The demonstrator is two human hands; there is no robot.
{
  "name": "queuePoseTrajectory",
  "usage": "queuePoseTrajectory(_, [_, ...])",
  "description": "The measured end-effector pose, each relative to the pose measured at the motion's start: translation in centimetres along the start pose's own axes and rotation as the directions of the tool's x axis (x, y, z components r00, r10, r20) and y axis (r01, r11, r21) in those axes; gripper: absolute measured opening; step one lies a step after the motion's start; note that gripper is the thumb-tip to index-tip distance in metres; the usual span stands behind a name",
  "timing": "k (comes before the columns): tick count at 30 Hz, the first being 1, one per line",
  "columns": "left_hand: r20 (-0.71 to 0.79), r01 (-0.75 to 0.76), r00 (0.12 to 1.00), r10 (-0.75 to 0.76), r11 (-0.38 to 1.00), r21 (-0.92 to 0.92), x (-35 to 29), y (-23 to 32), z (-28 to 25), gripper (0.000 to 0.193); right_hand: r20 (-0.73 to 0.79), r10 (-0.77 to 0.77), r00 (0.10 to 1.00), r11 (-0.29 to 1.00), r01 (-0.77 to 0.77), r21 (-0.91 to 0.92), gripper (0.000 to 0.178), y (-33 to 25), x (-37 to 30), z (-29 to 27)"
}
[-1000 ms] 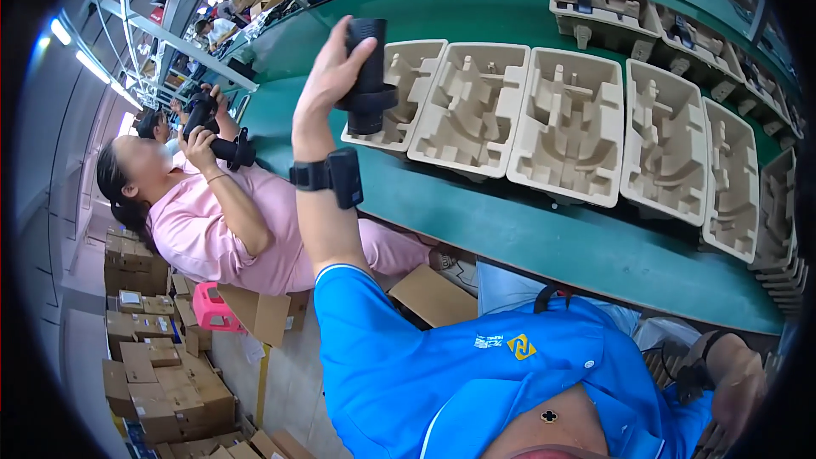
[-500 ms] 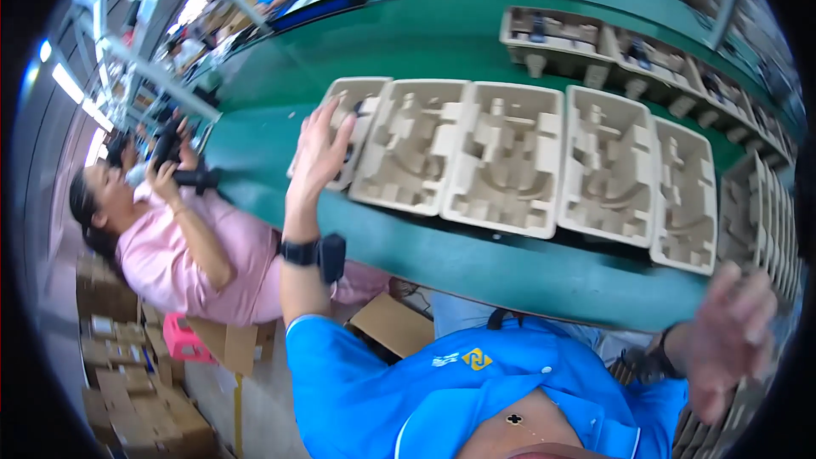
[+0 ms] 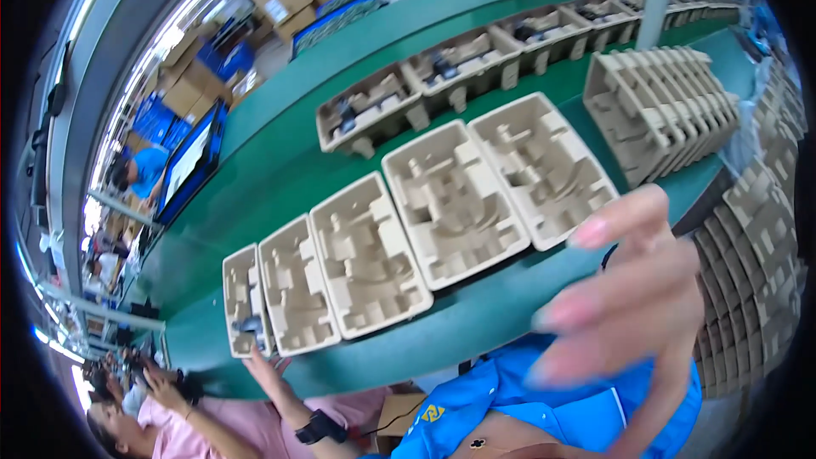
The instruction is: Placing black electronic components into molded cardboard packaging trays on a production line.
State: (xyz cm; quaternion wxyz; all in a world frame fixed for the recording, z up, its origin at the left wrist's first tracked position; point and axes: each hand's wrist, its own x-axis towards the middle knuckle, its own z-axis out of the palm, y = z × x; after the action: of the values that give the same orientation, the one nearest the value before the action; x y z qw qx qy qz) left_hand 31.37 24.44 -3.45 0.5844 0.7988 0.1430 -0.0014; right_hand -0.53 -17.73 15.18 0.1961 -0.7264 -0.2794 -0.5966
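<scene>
Five tan moulded-pulp trays stand side by side on the green worktop, among them a middle tray point(image 3: 370, 259) and a right-end tray point(image 3: 548, 174). In the leftmost tray point(image 3: 240, 289) lies a small dark part point(image 3: 247, 324). My left hand point(image 3: 270, 378) is at that tray's near end, fingers stretched out and holding nothing; whether it touches the rim I cannot tell. Raised close in front of the right-end tray, my right hand point(image 3: 625, 297) is blurred, its fingers curved and apart with nothing between them.
Behind runs a row of filled pulp trays point(image 3: 459, 68). Nested trays point(image 3: 663, 110) stand at the right, with more stacks point(image 3: 739, 280) below. A metal post point(image 3: 657, 0) rises at the back. A person in pink point(image 3: 221, 429) is at the lower left.
The view has swung toward the right. My left hand has come down from above the leftmost tray to its near end. My right hand has moved inward, nearer the right-end tray.
</scene>
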Motion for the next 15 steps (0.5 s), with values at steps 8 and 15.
queuePoseTrajectory(8, [0.355,-0.347,0.889,0.289,0.931,0.113,16.5,6.4,2.2,0.044,-0.566,0.606,0.559,0.450,-0.828,-0.335,0.028,-1.0,-16.4,-9.2])
queuePoseTrajectory(15, [0.627,-0.307,0.777,-0.052,0.839,0.450,19.8,14.8,13.6,0.041,-0.730,0.620,0.288,0.112,-0.953,-0.281,0.025,-2.6,-26.4,-10.0])
